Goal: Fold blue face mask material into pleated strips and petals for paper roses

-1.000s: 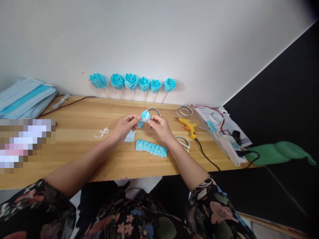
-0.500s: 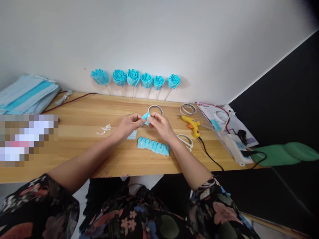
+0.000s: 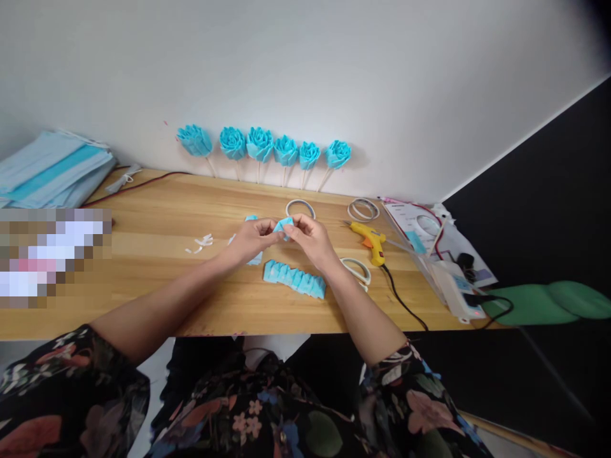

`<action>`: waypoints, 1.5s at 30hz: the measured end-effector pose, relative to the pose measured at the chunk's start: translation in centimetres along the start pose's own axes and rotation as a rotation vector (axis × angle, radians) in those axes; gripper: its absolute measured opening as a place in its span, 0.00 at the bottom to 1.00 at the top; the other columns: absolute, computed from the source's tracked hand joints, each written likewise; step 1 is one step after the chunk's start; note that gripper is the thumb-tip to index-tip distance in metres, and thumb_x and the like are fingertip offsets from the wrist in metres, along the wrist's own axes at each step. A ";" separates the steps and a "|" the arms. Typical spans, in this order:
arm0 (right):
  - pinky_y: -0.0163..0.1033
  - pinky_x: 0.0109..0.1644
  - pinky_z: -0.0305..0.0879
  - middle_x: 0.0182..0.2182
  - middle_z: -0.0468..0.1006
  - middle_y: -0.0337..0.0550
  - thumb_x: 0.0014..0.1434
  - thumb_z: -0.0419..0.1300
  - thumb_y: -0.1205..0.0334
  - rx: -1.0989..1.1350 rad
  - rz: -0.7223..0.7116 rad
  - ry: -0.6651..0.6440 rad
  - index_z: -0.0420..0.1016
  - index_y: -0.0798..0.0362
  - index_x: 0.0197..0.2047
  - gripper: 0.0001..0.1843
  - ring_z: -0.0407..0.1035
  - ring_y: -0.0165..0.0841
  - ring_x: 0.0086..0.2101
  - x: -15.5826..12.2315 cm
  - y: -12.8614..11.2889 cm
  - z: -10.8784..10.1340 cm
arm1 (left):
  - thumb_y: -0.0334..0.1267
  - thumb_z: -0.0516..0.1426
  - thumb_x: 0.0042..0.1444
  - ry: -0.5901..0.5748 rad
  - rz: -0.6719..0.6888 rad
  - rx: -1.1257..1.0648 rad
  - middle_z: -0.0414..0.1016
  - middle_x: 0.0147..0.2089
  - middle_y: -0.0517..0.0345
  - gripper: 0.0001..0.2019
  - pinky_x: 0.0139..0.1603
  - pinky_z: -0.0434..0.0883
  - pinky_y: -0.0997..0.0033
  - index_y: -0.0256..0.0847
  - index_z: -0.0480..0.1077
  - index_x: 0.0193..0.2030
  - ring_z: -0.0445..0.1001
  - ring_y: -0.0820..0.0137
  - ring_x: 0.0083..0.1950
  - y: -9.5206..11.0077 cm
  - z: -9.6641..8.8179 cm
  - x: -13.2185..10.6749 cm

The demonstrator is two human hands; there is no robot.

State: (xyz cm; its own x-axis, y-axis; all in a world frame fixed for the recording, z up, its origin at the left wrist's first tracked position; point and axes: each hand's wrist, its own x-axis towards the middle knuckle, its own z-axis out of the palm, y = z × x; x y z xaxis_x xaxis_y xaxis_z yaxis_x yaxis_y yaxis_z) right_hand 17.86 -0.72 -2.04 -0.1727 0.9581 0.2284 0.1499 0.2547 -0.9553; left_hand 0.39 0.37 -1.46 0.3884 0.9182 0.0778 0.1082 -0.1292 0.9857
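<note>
Blue piece (image 3: 285, 222) is pinched by left fingers (image 3: 265, 225) and right fingers (image 3: 294, 231); the printed sheet (image 3: 405, 214) seems illegible.

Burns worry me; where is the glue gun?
In the head view, the yellow glue gun lies on the table at right, between the right hand and the power strip.

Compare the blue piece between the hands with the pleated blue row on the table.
The held piece is pinched between the left hand and right hand, while the pleated row lies on the table, out of both hands. The held piece looks much shorter; the pleated row is a long strip of repeated folds. The hands partly hide the held piece, while the pleated row shows clearly. Both are light blue.
</note>
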 end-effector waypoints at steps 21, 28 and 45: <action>0.35 0.32 0.57 0.23 0.69 0.34 0.55 0.64 0.44 -0.010 0.044 0.039 0.72 0.51 0.30 0.18 0.60 0.27 0.26 0.1 -0.1 -0.2 | 0.49 0.62 0.51 0.023 0.010 -0.070 0.61 0.22 0.65 0.16 0.26 0.52 0.72 0.39 0.66 0.27 0.56 0.77 0.24 0.3 -0.3 0.0; 0.35 0.35 0.61 0.25 0.70 0.35 0.58 0.61 0.43 0.030 0.047 0.017 0.72 0.51 0.30 0.19 0.64 0.28 0.29 0.1 0.0 -0.3 | 0.47 0.63 0.49 0.017 0.025 -0.047 0.60 0.21 0.67 0.15 0.27 0.53 0.72 0.39 0.66 0.26 0.56 0.77 0.24 0.0 -0.4 0.1; 0.36 0.36 0.66 0.28 0.73 0.39 0.59 0.59 0.36 0.078 -0.001 0.117 0.75 0.50 0.32 0.25 0.67 0.31 0.31 0.3 0.3 -0.6 | 0.48 0.63 0.48 0.025 -0.054 -0.146 0.62 0.20 0.66 0.15 0.25 0.55 0.74 0.38 0.68 0.29 0.57 0.78 0.22 -0.4 -0.5 0.3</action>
State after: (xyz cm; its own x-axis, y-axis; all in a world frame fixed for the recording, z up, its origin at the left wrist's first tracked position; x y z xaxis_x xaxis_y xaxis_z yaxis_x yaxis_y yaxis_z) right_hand 18.43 -0.30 -2.20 -0.0571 0.9677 0.2456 0.0723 0.2493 -0.9657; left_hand -0.02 0.87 -1.72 0.3621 0.9318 0.0256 -0.0066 -0.0249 0.9997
